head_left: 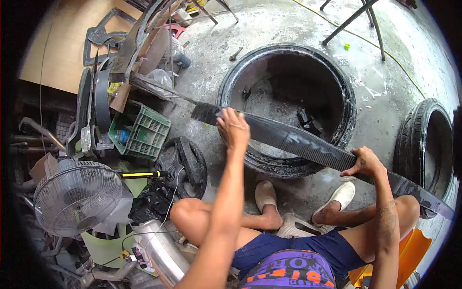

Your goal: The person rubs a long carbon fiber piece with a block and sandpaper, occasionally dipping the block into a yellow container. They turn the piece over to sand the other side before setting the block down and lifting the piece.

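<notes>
A long, black panel with a carbon-fibre weave (296,140) slants across in front of me, over the tyre. On its upper left part lies my left hand (234,129), slightly blurred, with the fingers bent and pressed together against the surface; whatever is under them is hidden. My right hand (368,163) grips the panel's edge farther down, thumb on the near side. Whitish smears mark the panel's middle. Its lower right end reaches past my knee. Beneath it lies a large tyre (350,91), flat on the floor, with dark scraps inside.
Two tyres (409,144) stand at the right. On the left are a green crate (151,129), a steering wheel (199,161), a fan (77,197) and a metal cylinder (161,253). Stand legs (349,24) and a yellow cord (399,67) are behind; an orange piece (414,248) lies near my knee.
</notes>
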`<action>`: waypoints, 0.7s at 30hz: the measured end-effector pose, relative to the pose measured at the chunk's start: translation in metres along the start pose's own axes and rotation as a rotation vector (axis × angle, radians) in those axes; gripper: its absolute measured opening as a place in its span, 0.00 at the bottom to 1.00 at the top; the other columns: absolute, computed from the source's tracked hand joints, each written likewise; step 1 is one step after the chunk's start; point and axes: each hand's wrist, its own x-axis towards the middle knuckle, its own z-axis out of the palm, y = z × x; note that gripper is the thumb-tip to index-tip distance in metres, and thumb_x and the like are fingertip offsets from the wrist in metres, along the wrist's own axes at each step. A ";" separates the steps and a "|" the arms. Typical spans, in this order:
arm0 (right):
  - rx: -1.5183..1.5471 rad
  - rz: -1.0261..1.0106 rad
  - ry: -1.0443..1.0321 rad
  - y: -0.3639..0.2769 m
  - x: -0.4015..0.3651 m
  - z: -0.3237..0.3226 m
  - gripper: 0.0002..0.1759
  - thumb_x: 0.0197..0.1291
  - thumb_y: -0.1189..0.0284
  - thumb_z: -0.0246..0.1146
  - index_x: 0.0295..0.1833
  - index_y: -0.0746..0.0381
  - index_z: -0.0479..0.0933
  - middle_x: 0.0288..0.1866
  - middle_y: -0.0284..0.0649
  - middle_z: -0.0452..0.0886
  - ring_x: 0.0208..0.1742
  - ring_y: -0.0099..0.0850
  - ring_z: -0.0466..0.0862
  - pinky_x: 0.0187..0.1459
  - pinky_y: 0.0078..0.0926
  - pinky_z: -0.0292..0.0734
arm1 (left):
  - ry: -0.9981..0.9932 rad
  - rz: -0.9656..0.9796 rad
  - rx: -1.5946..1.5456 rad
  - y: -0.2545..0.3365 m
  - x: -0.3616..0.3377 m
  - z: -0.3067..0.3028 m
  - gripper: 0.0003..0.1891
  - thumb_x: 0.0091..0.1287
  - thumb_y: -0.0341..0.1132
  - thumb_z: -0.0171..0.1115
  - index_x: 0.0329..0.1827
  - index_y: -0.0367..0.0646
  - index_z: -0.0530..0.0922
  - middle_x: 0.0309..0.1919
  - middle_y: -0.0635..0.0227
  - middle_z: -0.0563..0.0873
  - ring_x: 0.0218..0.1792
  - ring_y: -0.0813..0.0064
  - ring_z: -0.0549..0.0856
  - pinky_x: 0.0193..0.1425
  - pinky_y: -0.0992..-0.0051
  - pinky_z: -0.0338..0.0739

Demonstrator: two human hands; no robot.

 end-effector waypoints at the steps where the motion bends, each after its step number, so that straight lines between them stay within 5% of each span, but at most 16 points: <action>1: -0.034 -0.018 0.021 0.003 0.001 0.002 0.45 0.25 0.38 0.83 0.37 0.69 0.86 0.27 0.56 0.85 0.36 0.52 0.88 0.43 0.44 0.83 | 0.026 0.067 -0.059 0.014 -0.018 0.012 0.07 0.69 0.33 0.59 0.44 0.40 0.74 0.47 0.52 0.77 0.50 0.49 0.75 0.57 0.51 0.66; 4: 0.008 -0.037 0.009 0.007 0.003 0.001 0.46 0.25 0.37 0.83 0.37 0.70 0.85 0.27 0.56 0.84 0.35 0.53 0.88 0.43 0.43 0.83 | -0.205 0.116 -0.192 0.097 -0.076 -0.015 0.10 0.68 0.36 0.61 0.47 0.40 0.77 0.47 0.56 0.77 0.52 0.55 0.73 0.57 0.55 0.66; 6: 0.049 -0.016 0.006 0.002 0.001 -0.001 0.45 0.25 0.36 0.82 0.35 0.69 0.85 0.27 0.55 0.84 0.35 0.53 0.88 0.43 0.43 0.83 | -0.214 0.458 -0.186 0.060 -0.051 -0.013 0.09 0.69 0.35 0.60 0.46 0.40 0.78 0.47 0.56 0.78 0.50 0.54 0.74 0.55 0.56 0.67; 10: 0.025 0.041 -0.025 -0.003 -0.004 -0.007 0.44 0.27 0.37 0.82 0.37 0.68 0.87 0.28 0.55 0.85 0.37 0.53 0.88 0.43 0.44 0.83 | -0.044 0.079 -0.084 0.010 -0.004 0.004 0.06 0.71 0.33 0.56 0.44 0.39 0.73 0.45 0.55 0.78 0.50 0.50 0.76 0.58 0.53 0.67; 14: -0.014 -0.013 0.013 0.001 0.001 -0.002 0.43 0.27 0.38 0.82 0.37 0.67 0.87 0.31 0.57 0.86 0.38 0.53 0.89 0.44 0.45 0.83 | -0.234 0.219 -0.124 0.126 -0.083 -0.005 0.12 0.68 0.35 0.59 0.50 0.38 0.75 0.46 0.52 0.76 0.48 0.50 0.75 0.54 0.52 0.67; 16: 0.055 -0.051 0.027 0.004 0.000 -0.001 0.43 0.27 0.40 0.84 0.34 0.71 0.84 0.26 0.56 0.83 0.34 0.52 0.88 0.40 0.43 0.82 | -0.207 0.365 -0.262 0.126 -0.080 -0.016 0.10 0.69 0.34 0.58 0.48 0.38 0.75 0.45 0.54 0.77 0.48 0.51 0.74 0.53 0.52 0.67; 18: 0.069 -0.028 0.040 0.001 0.004 -0.005 0.43 0.27 0.40 0.84 0.34 0.71 0.84 0.27 0.56 0.84 0.34 0.51 0.88 0.40 0.43 0.82 | -0.295 0.347 -0.233 0.075 -0.056 0.009 0.08 0.70 0.34 0.57 0.45 0.38 0.74 0.46 0.55 0.77 0.49 0.52 0.74 0.53 0.52 0.66; 21: 0.019 0.013 -0.037 0.000 -0.001 -0.003 0.48 0.30 0.34 0.80 0.42 0.69 0.86 0.36 0.58 0.87 0.44 0.52 0.89 0.50 0.46 0.84 | -0.117 0.217 -0.263 0.061 -0.034 0.009 0.08 0.69 0.34 0.57 0.42 0.39 0.74 0.44 0.55 0.76 0.47 0.53 0.74 0.50 0.52 0.65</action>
